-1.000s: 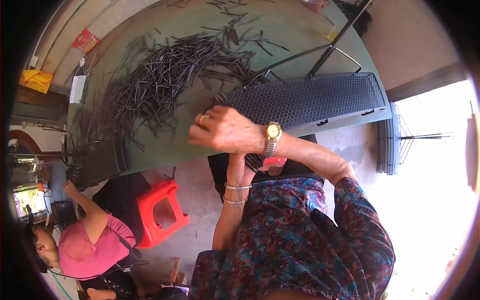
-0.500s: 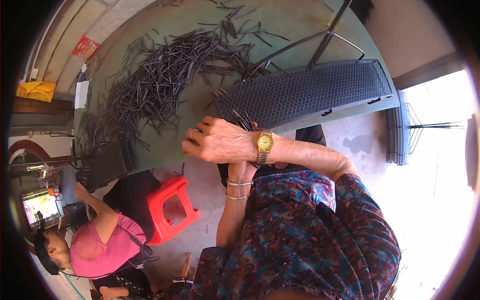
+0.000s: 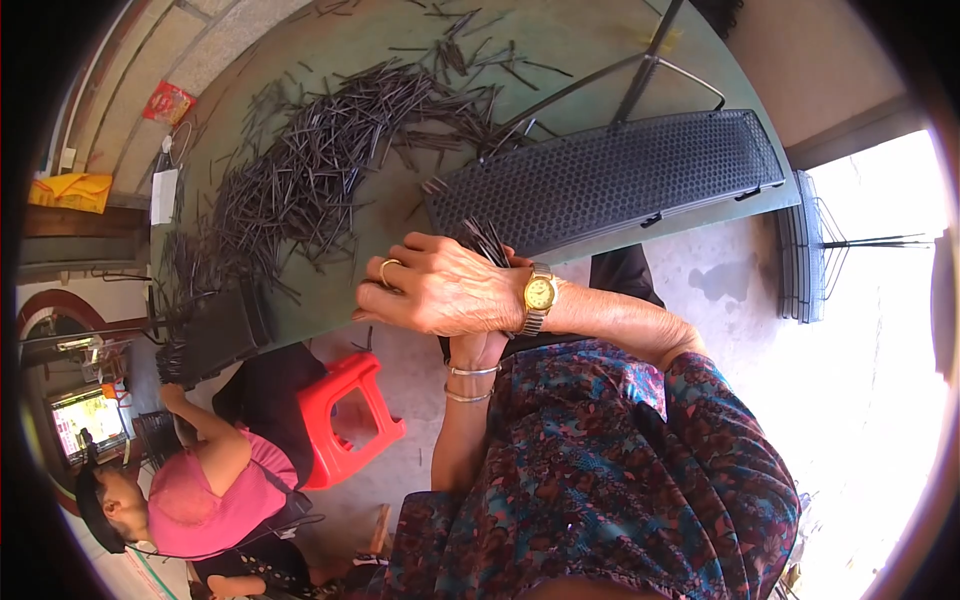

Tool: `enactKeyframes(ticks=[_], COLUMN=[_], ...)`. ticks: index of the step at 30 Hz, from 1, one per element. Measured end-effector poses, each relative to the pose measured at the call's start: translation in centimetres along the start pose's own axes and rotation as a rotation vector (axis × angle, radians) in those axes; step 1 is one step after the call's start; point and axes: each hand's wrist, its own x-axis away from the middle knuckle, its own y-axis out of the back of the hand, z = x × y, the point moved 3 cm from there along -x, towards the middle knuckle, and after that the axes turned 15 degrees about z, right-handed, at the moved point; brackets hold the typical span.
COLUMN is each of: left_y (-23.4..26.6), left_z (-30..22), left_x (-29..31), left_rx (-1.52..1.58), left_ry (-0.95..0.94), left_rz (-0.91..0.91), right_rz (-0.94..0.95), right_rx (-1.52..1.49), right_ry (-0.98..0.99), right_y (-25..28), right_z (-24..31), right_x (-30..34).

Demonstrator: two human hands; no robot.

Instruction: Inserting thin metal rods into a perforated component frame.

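My left hand (image 3: 482, 347), with two bracelets on its wrist, lies mostly hidden under my right wrist. It is closed round a bundle of thin dark strips (image 3: 484, 240), whose ends stick up above my right wrist, by a few left fingertips. My right hand (image 3: 440, 288), wearing a ring and a gold watch, crosses over the left. Its fingers are curled down and closed; what they hold, if anything, is hidden. Just beyond both hands, a long black mesh panel (image 3: 620, 175) with a metal rod frame rests on the green table (image 3: 375, 228).
A large heap of loose dark strips (image 3: 310, 160) covers the table's left middle. A red plastic stool (image 3: 345, 455) stands at lower left, beside a person in a pink top (image 3: 205, 490) working at the table's left end. Stacked mesh panels (image 3: 800, 250) stand at right.
My right hand has shifted slightly left and down, its fingers still curled. The strips stay in my left hand. The other person's arm and head have moved a little.
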Motion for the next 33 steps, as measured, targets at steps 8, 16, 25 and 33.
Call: enactKeyframes(ticks=[8,16,25,33], left_y=[-1.0,-3.9,-3.5,-2.9], left_z=[0.8,-1.4,-1.3,-1.3], left_x=[0.7,-1.7,-1.3,-1.1], left_rx=[-0.381,-0.332,-0.367,-0.282], left_ry=[0.034,0.046,0.071,-0.038], left_rz=[-0.312,-0.384,-0.379,-0.482], right_rz=[-0.117,-0.088,0.451,0.453], right_rx=[-0.070,-0.679,-1.035,-1.090], right_ry=[-0.097,-0.751,-0.807,-0.812], right_y=[2.1,7.9,3.7,2.2], right_z=[-1.5,-9.1,-8.3,-8.9], right_x=[0.0,5.2,8.4,8.1])
